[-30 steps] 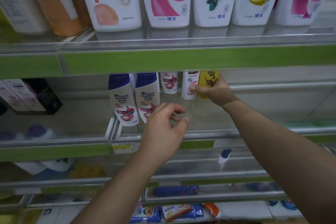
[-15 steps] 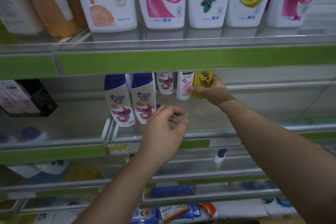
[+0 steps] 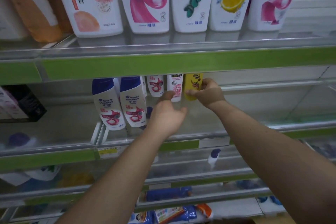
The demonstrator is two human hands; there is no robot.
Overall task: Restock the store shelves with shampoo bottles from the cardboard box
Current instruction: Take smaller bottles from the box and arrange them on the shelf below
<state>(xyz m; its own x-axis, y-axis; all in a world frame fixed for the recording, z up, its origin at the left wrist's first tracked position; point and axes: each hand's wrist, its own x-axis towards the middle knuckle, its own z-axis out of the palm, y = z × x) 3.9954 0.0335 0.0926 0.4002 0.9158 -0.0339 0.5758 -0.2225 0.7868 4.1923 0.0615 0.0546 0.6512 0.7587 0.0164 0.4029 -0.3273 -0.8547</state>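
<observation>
A small yellow shampoo bottle (image 3: 193,86) stands upright at the back of the middle shelf (image 3: 254,114), pinched by the right hand (image 3: 209,94), thumb at its lower front and fingers round its right side. Just to its left stands a white and pink bottle (image 3: 175,87); the left hand (image 3: 166,114) reaches toward it, fingers loosely spread, fingertips at its base, holding nothing. Both forearms stretch forward into the shelf. Two blue-capped white bottles (image 3: 120,103) stand further left.
</observation>
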